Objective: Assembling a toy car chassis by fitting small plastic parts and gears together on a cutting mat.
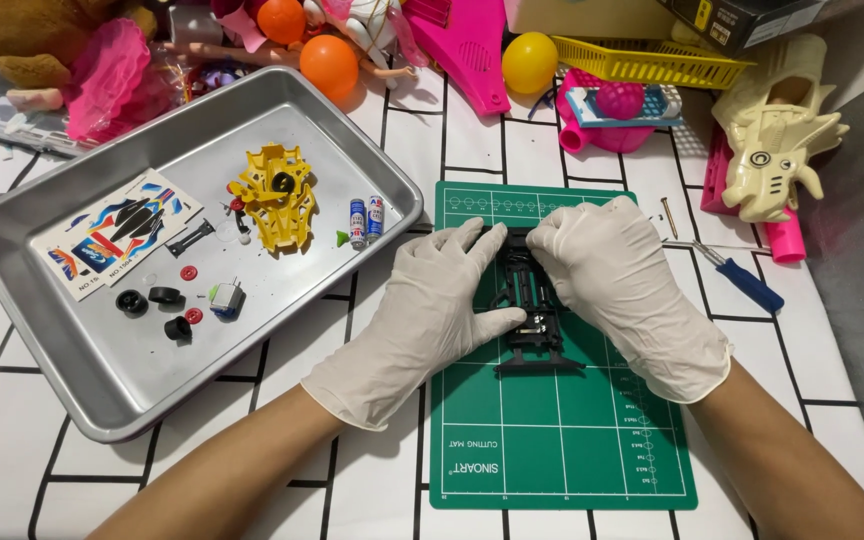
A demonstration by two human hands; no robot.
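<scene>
black chassis [530, 310] | both hands grip | tray [72, 380]: yellow body [277, 190], batteries [366, 220]

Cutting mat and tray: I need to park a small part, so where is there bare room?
The near half of the green cutting mat, below the black chassis, is bare. So is the metal tray at its near corner, below the black wheels. The table's far edge is crowded with toys.
</scene>
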